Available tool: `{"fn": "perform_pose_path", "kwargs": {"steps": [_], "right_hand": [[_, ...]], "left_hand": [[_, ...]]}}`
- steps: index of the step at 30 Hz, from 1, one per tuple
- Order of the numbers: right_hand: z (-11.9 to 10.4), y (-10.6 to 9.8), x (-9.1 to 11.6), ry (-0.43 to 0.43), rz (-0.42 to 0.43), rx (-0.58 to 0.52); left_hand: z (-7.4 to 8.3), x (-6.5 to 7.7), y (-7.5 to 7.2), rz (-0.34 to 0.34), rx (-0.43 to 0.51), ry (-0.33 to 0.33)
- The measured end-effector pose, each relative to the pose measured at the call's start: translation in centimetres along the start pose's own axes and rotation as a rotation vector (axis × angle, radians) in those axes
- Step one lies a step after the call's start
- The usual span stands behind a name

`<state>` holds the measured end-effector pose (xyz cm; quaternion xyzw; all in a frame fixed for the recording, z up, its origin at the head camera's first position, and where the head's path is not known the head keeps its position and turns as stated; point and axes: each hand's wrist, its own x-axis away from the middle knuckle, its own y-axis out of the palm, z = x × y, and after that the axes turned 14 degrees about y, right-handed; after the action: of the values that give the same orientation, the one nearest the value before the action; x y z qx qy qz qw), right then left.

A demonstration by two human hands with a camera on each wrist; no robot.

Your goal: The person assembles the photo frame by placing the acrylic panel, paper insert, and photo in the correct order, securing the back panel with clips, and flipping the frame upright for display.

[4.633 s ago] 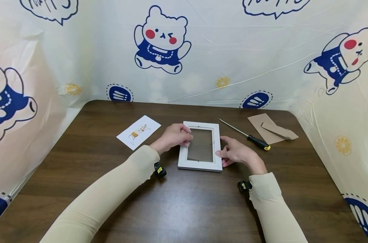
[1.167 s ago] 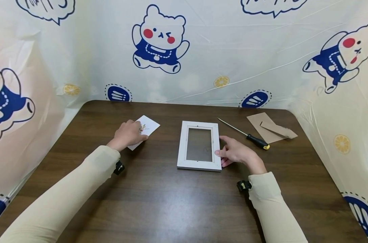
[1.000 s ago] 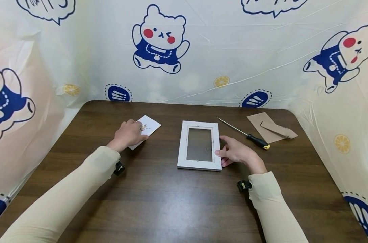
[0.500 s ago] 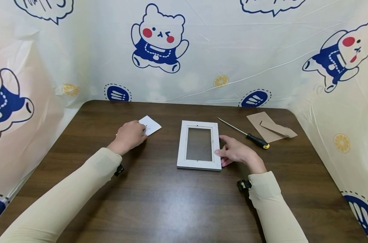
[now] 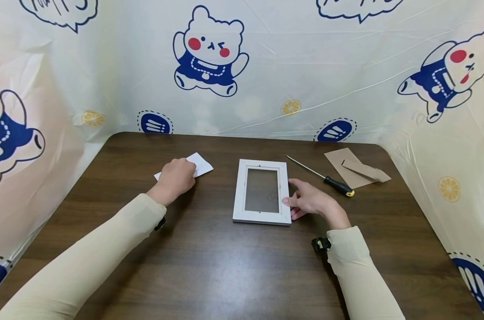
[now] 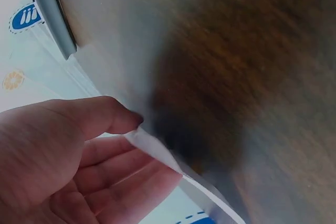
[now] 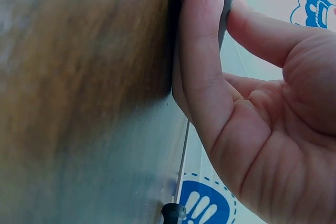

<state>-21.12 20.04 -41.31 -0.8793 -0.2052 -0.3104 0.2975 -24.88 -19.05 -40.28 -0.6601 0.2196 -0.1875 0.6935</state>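
Note:
My left hand (image 5: 176, 180) pinches a white printed card (image 5: 202, 165) at the left of the table, its print hidden by the hand. In the left wrist view the thumb presses on one side of the card (image 6: 157, 150) and the fingers lie on the other; the card bends there and looks partly lifted. My right hand (image 5: 310, 200) holds the right edge of a white picture frame (image 5: 240, 191), thumb on top and fingers along the side. The frame lies flat, a grey-brown pane showing inside its opening. In the right wrist view the fingers cover most of the frame's edge.
A screwdriver (image 5: 337, 185) with a black and yellow handle lies right of the frame, its shaft pointing toward the frame's far corner. Behind it sit a brown cardboard piece (image 5: 342, 164) and a folded strip (image 5: 366, 171). A patterned curtain (image 5: 266, 66) surrounds the table (image 5: 226, 271).
My left hand has left the picture frame, reached the card and taken hold of it; the hand has turned and shifted slightly right, raising part of the card. My right hand stays on the frame.

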Motion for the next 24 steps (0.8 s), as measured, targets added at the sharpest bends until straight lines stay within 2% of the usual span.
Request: {"fn": "perform_pose_path", "kwargs": {"steps": [11, 15, 19, 24], "right_hand": [[0.0, 0.0, -0.3, -0.004, -0.009, -0.030], [0.0, 0.1, -0.4, -0.002, -0.010, -0.030], [0.0, 0.1, -0.4, -0.002, -0.009, -0.027], [0.1, 0.1, -0.4, -0.005, -0.008, -0.030]], "left_hand": [[0.0, -0.5, -0.3, 0.021, -0.093, 0.000], [-0.1, -0.5, -0.6, 0.051, -0.119, -0.007], [-0.1, -0.4, -1.5, 0.120, -0.068, -0.013], [0.4, -0.4, -3.4, 0.266, 0.029, 0.001]]}}
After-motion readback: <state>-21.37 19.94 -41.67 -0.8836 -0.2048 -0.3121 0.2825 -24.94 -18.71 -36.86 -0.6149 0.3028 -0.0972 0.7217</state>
